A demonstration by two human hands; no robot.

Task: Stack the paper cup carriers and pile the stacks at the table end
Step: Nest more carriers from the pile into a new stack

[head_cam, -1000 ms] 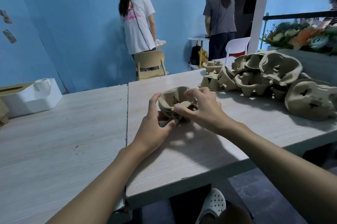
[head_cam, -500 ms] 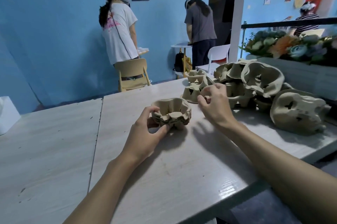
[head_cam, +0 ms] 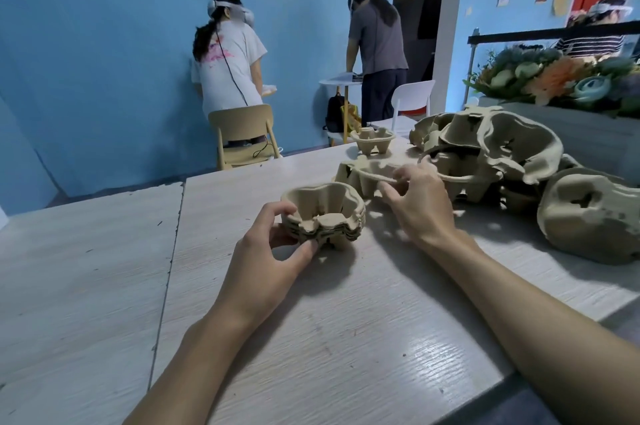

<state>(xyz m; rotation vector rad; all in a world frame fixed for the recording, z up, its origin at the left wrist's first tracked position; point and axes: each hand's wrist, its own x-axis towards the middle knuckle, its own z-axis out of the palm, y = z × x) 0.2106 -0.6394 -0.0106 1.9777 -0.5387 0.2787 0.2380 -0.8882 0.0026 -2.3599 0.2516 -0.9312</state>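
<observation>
A small stack of brown pulp cup carriers (head_cam: 325, 215) rests on the pale wooden table (head_cam: 311, 338), nested together. My left hand (head_cam: 273, 251) holds its near-left side with thumb and fingers. My right hand (head_cam: 415, 205) is further right, with its fingertips pinching the rim of a loose carrier (head_cam: 367, 175) that lies just behind the stack. A heap of loose carriers (head_cam: 491, 151) fills the table's right side, with one large overturned carrier (head_cam: 588, 217) at the right edge and a single upright carrier (head_cam: 372, 140) at the far end.
A planter box with artificial flowers (head_cam: 568, 78) stands behind the heap. Beyond the table's far edge are a tan chair (head_cam: 242, 134), a white chair (head_cam: 412, 101) and two people with their backs turned. A seam (head_cam: 173, 251) splits the tabletop.
My right hand left the stack and reached right and back to the loose carrier. My left hand stayed on the stack. The camera turned right, so the white box at the left is out of view.
</observation>
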